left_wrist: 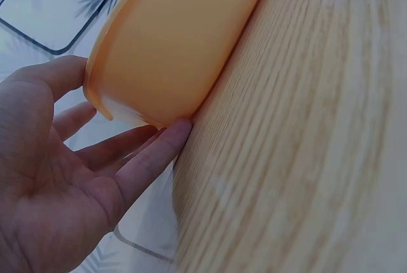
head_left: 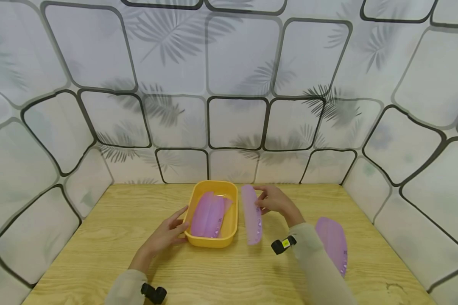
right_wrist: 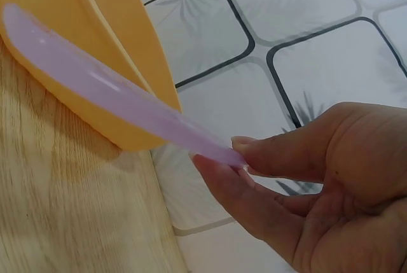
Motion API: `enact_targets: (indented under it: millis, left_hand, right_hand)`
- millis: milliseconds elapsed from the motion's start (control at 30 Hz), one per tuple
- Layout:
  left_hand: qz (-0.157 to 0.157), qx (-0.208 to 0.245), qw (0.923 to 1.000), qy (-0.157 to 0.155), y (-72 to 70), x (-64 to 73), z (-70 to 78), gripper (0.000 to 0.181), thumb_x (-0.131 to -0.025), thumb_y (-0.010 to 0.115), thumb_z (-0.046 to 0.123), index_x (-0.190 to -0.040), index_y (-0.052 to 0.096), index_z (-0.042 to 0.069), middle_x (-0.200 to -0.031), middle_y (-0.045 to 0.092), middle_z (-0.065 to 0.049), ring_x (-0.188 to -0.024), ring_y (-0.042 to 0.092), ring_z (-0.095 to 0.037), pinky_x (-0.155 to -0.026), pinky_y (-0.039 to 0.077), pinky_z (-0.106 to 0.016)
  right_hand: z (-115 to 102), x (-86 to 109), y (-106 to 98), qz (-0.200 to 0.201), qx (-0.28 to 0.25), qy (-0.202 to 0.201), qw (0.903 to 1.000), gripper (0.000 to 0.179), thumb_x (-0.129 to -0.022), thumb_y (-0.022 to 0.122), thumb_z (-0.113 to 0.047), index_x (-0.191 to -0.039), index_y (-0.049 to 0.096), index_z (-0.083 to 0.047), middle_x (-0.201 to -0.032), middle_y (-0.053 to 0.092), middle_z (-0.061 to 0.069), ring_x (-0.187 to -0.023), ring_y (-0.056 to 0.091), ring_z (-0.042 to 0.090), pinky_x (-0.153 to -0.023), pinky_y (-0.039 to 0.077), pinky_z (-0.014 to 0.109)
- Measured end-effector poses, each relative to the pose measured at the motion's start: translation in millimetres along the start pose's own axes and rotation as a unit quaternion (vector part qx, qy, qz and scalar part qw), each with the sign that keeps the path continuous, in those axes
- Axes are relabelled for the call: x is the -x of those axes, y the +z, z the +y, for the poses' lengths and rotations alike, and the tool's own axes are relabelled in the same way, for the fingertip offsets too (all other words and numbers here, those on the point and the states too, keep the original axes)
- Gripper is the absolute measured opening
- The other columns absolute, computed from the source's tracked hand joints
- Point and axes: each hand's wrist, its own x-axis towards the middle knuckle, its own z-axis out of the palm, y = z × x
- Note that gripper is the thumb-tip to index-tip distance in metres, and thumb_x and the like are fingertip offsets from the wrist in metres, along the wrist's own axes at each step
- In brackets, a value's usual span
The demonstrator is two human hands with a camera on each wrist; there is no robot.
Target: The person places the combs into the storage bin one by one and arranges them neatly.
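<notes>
My right hand (head_left: pixel 275 201) pinches a thin, curved, translucent purple plastic piece (head_left: pixel 251 218) by its edge, between thumb and fingers. Small print and white marks run along one side. This piece hangs just right of a yellow plastic basin (head_left: pixel 210 242), overlapping its outer wall in the right wrist view. More purple pieces (head_left: pixel 206 216) lie inside the basin, partly covering one another. On the basin's left side my left hand (head_left: pixel 164 237) holds it, thumb at the rim and other fingers (left_wrist: pixel 156 158) low against the wall by the base.
Another purple piece (head_left: pixel 333 243) lies on the wooden table (head_left: pixel 221 279) to the right, partly hidden behind my right sleeve (head_left: pixel 316 262). Walls of patterned cloth (head_left: pixel 236 123) stand behind and at both sides. Each wrist carries a small black camera (head_left: pixel 283 245).
</notes>
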Motion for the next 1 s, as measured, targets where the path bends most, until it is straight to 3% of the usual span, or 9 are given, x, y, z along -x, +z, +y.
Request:
enact_targets:
  millis: [233,700,1000]
  left_hand:
    - [0.001,0.000,1.0000,0.000,0.1,0.1,1.4,0.068,-0.110,0.051,0.026,-0.167,0.016,0.014,-0.155,0.036,-0.040,-0.136,0.053,-0.049,-0.099,0.060,-0.048]
    - [0.000,0.000,1.0000,0.001,0.7,1.5,1.8,0.068,-0.110,0.051,0.027,-0.167,0.016,0.014,-0.154,0.036,-0.040,-0.135,0.055,-0.047,-0.099,0.061,-0.046]
    - [-0.006,0.002,1.0000,0.002,-0.1,1.2,1.2,0.068,-0.111,0.050,0.028,-0.167,0.015,0.014,-0.155,0.034,-0.040,-0.136,0.054,-0.047,-0.100,0.060,-0.046]
  right_hand:
    - [-5,-3.9,6,-0.005,0.001,0.001,1.0000,0.061,-0.094,0.062,0.007,-0.151,0.042,0.011,-0.092,0.064,0.019,-0.069,0.069,0.017,-0.067,0.067,0.038]
    - [-12,-14.9,16,0.002,0.006,0.023,0.9997,0.058,-0.094,0.061,0.006,-0.150,0.045,0.010,-0.097,0.066,0.023,-0.071,0.070,0.018,-0.075,0.067,0.045]
    - [-18,-21.2,23,0.012,-0.010,0.024,0.9996,0.056,-0.093,0.061,0.007,-0.147,0.047,0.013,-0.090,0.064,0.018,-0.068,0.068,0.016,-0.069,0.067,0.040]
